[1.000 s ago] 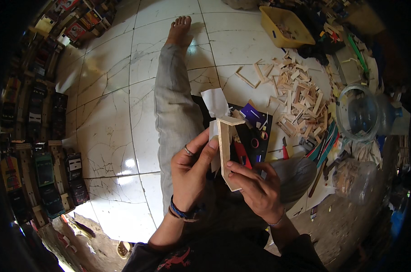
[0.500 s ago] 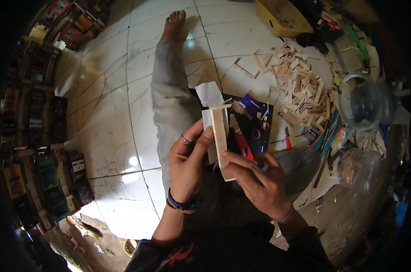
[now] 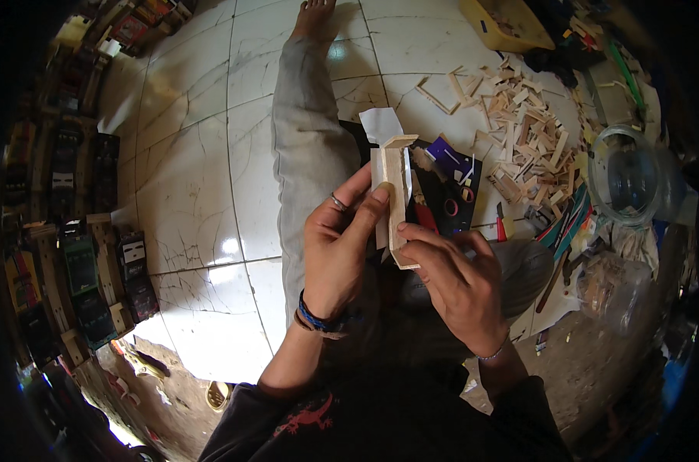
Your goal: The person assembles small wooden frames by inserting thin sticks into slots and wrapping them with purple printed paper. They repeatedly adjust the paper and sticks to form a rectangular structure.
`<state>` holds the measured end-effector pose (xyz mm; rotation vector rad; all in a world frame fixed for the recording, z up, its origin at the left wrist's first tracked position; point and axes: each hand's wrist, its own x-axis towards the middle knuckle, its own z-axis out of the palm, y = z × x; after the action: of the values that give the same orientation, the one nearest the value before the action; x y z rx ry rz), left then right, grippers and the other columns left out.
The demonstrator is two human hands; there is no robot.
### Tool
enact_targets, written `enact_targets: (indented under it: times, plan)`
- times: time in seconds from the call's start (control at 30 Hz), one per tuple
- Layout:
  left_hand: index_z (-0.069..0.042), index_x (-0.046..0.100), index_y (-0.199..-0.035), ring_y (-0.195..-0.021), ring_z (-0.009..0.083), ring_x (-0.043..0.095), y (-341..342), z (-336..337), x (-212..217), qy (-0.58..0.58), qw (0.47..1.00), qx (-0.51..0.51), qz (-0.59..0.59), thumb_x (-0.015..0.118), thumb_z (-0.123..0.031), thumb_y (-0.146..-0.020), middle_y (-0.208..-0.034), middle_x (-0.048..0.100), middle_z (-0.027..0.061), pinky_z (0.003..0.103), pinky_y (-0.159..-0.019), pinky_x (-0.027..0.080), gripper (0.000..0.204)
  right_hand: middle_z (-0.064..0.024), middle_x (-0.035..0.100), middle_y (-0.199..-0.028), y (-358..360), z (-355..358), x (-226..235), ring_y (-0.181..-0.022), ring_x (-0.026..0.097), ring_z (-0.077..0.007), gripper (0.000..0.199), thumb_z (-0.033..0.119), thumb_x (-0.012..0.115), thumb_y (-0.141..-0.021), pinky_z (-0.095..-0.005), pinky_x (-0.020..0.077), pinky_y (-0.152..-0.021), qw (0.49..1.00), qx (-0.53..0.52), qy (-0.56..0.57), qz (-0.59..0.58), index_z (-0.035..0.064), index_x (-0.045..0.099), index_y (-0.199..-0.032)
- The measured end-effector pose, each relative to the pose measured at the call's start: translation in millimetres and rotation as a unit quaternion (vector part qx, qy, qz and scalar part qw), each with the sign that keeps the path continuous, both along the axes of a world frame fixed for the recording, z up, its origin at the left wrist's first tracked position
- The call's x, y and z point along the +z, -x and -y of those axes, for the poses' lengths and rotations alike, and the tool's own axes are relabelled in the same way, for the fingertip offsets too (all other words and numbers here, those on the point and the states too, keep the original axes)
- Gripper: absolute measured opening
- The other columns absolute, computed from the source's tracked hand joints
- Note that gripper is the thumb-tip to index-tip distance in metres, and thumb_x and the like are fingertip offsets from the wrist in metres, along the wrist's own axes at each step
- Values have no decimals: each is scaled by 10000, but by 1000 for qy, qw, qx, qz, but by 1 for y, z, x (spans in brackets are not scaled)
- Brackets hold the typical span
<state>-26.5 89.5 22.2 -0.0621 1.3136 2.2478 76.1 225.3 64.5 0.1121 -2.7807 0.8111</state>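
Observation:
Between my hands, above my lap, is a narrow wooden frame point(image 3: 396, 181) with short upturned end pieces, held roughly upright. My left hand point(image 3: 345, 231) grips its left side, thumb on the wood and fingers behind. White paper point(image 3: 381, 125) shows behind the frame and past its upper end. My right hand point(image 3: 461, 281) pinches the lower end, its fingertips on the wood's right edge. Beyond lies a dark board with scissors point(image 3: 451, 206) whose finger loops show, a purple piece point(image 3: 451, 160) and a red object point(image 3: 426, 219) partly hidden by the frame.
A heap of small wooden strips and U-shaped frames point(image 3: 530, 131) lies on the tiled floor to the right. Behind it stands a yellow basin point(image 3: 511, 27). A clear plastic container point(image 3: 623, 169) and a red-handled cutter point(image 3: 501, 223) are at right. Packaged goods on racks point(image 3: 80, 285) line the left.
The view has shifted, so the scene sits lower left to upper right of before. The frame has tilted slightly in my hands, its top end piece now more visible. Both hands keep their hold.

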Motion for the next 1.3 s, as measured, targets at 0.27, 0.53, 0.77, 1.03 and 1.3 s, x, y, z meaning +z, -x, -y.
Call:
enact_targets:
  times: [0.27,0.53,0.77,1.03,1.3]
  plan:
    - [32,543,-1414,-1037,107,662,-1,-3,-3,-26,1000,-9,-8,669,-34,-977,-1170,705,83,254,-903,538,460,-23,701,-1255,2,0,4,-1021,687,-170,318,24,712,-836,-355,459,-811,999,4,-35,11,80,660,-1145]
    - [31,507,-1435,-1086,161,676,6,-2,0,-34,997,12,65,676,-6,-957,-1235,693,129,294,-920,560,508,-57,704,-1216,0,0,-4,-1036,684,-209,480,181,878,-759,-339,492,-832,997,-49,13,-64,67,652,-1167]
    - [8,368,-1501,-1210,245,640,12,3,6,-48,997,-16,52,631,-48,-981,-1318,641,210,351,-973,552,586,-79,719,-1118,1,2,-19,-985,675,-221,349,108,832,-828,-314,516,-848,952,-131,274,28,49,677,-1135]
    - [-13,360,-1498,-1282,263,592,12,3,9,-69,996,-42,46,601,-45,-996,-1386,592,221,371,-1028,522,558,-80,685,-1068,11,4,-20,-974,670,-248,385,37,736,-856,-359,491,-882,964,-81,250,-39,75,641,-1228]
    - [-17,337,-1518,-1160,247,664,13,6,5,-41,996,-72,31,605,-5,-984,-1285,661,216,360,-971,559,598,-76,660,-968,19,-13,-16,-808,626,-271,416,41,655,-854,-389,510,-763,994,-49,101,-10,111,666,-1263]
